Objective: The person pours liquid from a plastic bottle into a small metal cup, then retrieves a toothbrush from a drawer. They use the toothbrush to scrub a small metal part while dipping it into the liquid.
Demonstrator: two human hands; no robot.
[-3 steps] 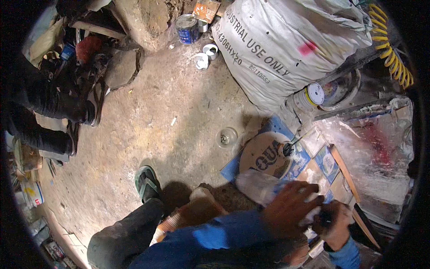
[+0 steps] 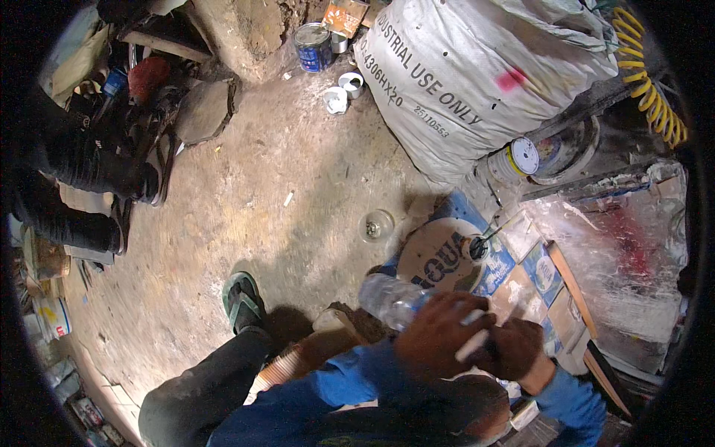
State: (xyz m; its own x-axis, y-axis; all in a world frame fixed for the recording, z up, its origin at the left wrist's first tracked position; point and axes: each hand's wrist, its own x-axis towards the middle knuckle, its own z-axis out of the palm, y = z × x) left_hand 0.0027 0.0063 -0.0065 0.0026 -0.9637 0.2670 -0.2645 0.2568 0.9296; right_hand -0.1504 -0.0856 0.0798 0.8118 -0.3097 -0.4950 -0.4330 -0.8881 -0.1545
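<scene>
My left hand (image 2: 441, 335) is wrapped around a clear plastic bottle (image 2: 387, 299), whose rounded end points up and to the left. My right hand (image 2: 515, 349) is closed close beside it, at the bottle's other end. Between the two hands shows a whitish piece (image 2: 474, 341), blurred and partly covered by fingers. What the right fingers grip is hidden. Beneath the bottle lies a flattened blue and white cardboard sheet (image 2: 439, 257). A small dark tool or brush with a thin handle (image 2: 477, 247) rests on that cardboard.
A small clear glass or plastic cup (image 2: 377, 226) stands on the floor (image 2: 261, 194). Beyond are a large white sack (image 2: 477, 82), a blue tin (image 2: 312, 48) and a round white-topped can (image 2: 523, 156). A coiled yellow hose (image 2: 648, 82) hangs at right. Another person's dark-clothed legs (image 2: 82, 164) are at left.
Both hands have shifted left with the bottle, which now lies nearer to my knees. The whitish piece between the hands shows more plainly.
</scene>
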